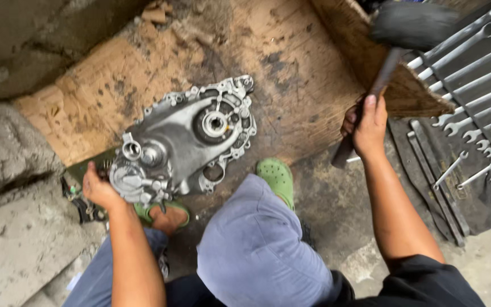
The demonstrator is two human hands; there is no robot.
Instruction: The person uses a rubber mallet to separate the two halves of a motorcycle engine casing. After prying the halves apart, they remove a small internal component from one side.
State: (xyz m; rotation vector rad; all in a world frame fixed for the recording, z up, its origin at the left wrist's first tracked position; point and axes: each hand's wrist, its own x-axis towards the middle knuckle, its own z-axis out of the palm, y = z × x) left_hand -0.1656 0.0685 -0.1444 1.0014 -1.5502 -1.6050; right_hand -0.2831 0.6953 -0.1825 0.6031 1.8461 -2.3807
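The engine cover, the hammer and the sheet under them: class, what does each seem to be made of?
Engine cover: looks like cast metal, dull grey with ribs and bolt holes. Hammer in the right hand: dark head, blurred, probably rubber or metal; handle likely wood. Sheet: brown cardboard, stained and torn.

Left hand steadies metal engine casing on cardboard; right hand grips raised hammer.

One camera, worn on the person's head, looks almost straight down from close above the knees and forearms. It faces a cardboard sheet on the floor, with a row of wrenches at the right edge.
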